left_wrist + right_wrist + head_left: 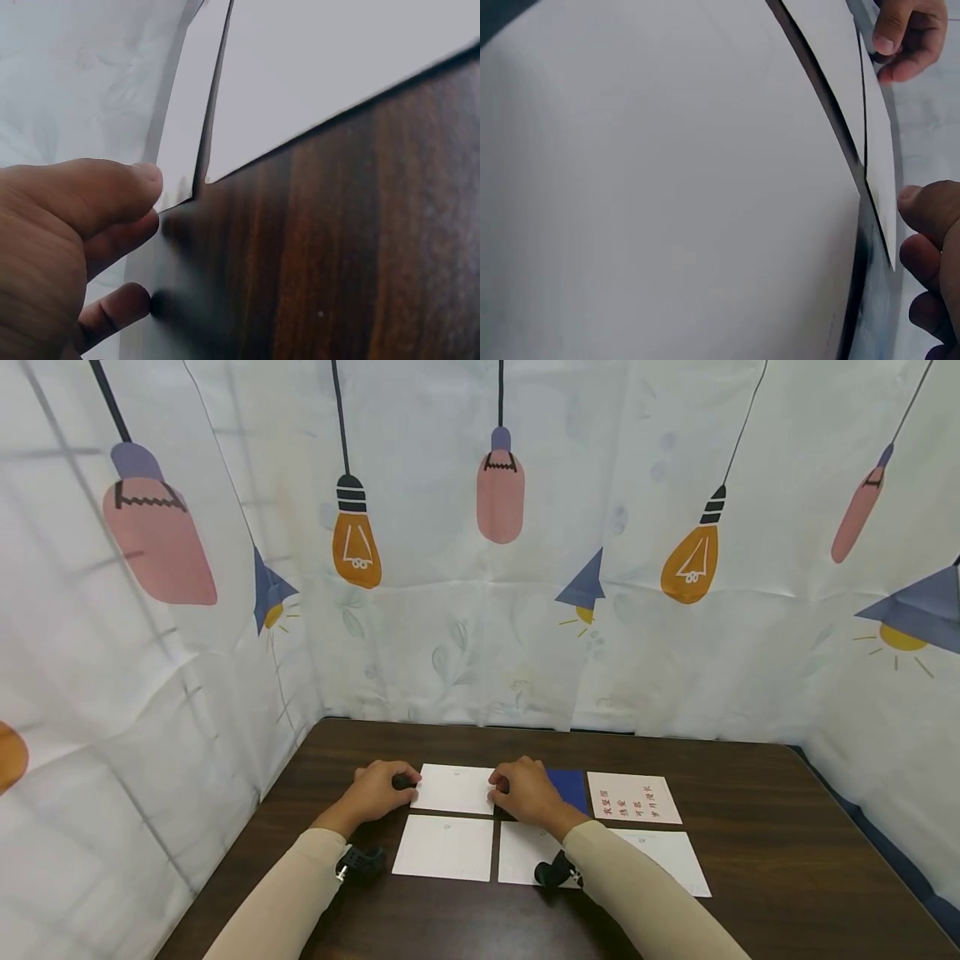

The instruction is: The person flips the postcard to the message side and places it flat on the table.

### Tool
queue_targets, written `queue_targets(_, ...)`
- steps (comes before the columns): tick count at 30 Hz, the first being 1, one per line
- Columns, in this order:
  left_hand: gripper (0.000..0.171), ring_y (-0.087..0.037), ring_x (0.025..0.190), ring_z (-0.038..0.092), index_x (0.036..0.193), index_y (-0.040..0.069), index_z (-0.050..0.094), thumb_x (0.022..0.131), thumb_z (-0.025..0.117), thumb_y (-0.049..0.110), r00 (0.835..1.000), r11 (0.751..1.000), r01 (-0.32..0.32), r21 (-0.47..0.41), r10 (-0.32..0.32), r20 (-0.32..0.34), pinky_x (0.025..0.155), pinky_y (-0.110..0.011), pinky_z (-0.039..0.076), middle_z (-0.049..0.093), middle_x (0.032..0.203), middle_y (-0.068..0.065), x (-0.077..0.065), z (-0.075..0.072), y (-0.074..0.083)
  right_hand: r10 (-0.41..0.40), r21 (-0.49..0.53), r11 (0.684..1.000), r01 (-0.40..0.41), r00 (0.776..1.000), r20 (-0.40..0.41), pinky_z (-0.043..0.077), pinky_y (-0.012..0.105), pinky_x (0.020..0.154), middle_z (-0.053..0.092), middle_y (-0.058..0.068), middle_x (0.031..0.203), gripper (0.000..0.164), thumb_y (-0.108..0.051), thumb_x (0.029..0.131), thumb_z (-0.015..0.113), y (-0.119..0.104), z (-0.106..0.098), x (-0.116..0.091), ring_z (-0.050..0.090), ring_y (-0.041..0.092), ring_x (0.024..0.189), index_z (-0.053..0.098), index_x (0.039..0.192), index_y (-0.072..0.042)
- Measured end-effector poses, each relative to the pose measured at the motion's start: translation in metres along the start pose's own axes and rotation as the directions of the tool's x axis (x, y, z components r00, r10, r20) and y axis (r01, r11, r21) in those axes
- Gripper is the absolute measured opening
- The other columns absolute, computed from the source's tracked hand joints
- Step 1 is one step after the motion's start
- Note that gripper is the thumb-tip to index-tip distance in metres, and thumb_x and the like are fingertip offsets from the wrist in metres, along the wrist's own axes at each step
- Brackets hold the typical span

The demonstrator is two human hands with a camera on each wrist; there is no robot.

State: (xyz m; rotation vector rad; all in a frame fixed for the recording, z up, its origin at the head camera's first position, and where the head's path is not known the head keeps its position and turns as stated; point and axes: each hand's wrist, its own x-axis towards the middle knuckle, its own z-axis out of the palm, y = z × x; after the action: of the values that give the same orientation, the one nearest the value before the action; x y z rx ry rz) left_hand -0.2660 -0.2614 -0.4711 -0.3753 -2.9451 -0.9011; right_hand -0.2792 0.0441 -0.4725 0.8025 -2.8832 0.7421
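Note:
A white card (454, 789) lies in the back row on the dark table, between both hands in the head view. My left hand (378, 789) is at its left edge, thumb and forefinger tips a little apart. Across from it, my right hand (527, 789) has its fingertips at the right edge, thumb and forefinger bent. The left thumb (124, 191) comes right up to the card's near corner in the left wrist view. In the right wrist view, the right thumb (926, 206) stands close beside the card edge.
A blue card (570, 787), partly behind the right hand, and a card with red characters (634, 797) continue the back row. In front lie white cards at the left (444, 848), middle (517, 856) and right (671, 858). A printed curtain (450, 635) surrounds the table (780, 827).

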Motion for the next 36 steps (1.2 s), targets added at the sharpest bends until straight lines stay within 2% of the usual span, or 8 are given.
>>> queue_targets(7, 0.016, -0.033, 0.115, 0.059, 0.107, 0.02, 0.075, 0.091, 0.078, 0.022, 1.0, 1.0, -0.02, 0.018, 0.021, -0.012, 0.095, -0.058, 0.026, 0.072, 0.109, 0.004, 0.003, -0.002, 0.008, -0.005, 0.038, 0.999, 0.005, 1.0, 0.003, 0.037, 0.043, 0.097, 0.064, -0.013, 0.087, 0.019, -0.029, 0.092, 0.079, 0.009, -0.012, -0.003, 0.054, 0.015, 0.098, 0.074, 0.107, -0.017)
queue_targets(13, 0.018, -0.033, 0.118, 0.055, 0.109, 0.017, 0.075, 0.091, 0.078, 0.02, 0.999, 0.999, -0.046, -0.025, 0.047, 0.028, 0.104, -0.058, 0.024, 0.071, 0.106, 0.005, 0.007, 0.002, 0.025, 0.007, 0.058, 0.998, -0.008, 1.0, 0.026, 0.036, 0.048, 0.102, 0.068, -0.008, 0.099, 0.028, -0.03, 0.092, 0.079, 0.02, -0.019, -0.008, 0.055, 0.019, 0.106, 0.073, 0.116, -0.016)
queue_targets(17, 0.021, -0.03, 0.113, 0.056, 0.11, 0.016, 0.075, 0.09, 0.079, 0.019, 0.997, 0.997, -0.069, -0.031, 0.07, 0.042, 0.103, -0.056, 0.026, 0.071, 0.108, 0.006, 0.009, 0.008, 0.035, 0.009, 0.066, 0.998, -0.012, 0.999, 0.035, 0.037, 0.049, 0.102, 0.069, -0.005, 0.105, 0.032, -0.03, 0.092, 0.079, 0.026, -0.022, -0.014, 0.055, 0.022, 0.112, 0.072, 0.119, -0.016)
queue_targets(25, 0.027, -0.03, 0.118, 0.053, 0.115, 0.014, 0.073, 0.089, 0.08, 0.019, 0.993, 0.994, -0.101, -0.034, 0.103, 0.058, 0.104, -0.057, 0.026, 0.072, 0.111, 0.005, 0.012, 0.017, 0.05, -0.002, 0.051, 0.999, 0.001, 0.999, 0.032, 0.032, 0.053, 0.109, 0.07, -0.002, 0.118, 0.041, -0.03, 0.09, 0.081, 0.039, -0.025, -0.022, 0.052, 0.027, 0.123, 0.07, 0.125, -0.011)
queue_targets(36, 0.034, -0.03, 0.118, 0.054, 0.121, 0.011, 0.071, 0.09, 0.08, 0.021, 0.98, 0.984, -0.179, -0.013, 0.179, 0.088, 0.102, -0.057, 0.028, 0.073, 0.114, 0.003, 0.015, 0.028, 0.065, 0.04, -0.007, 0.999, -0.039, 0.999, 0.032, 0.033, 0.053, 0.111, 0.067, 0.0, 0.127, 0.05, -0.034, 0.088, 0.082, 0.043, -0.032, -0.034, 0.05, 0.028, 0.129, 0.068, 0.131, -0.012)
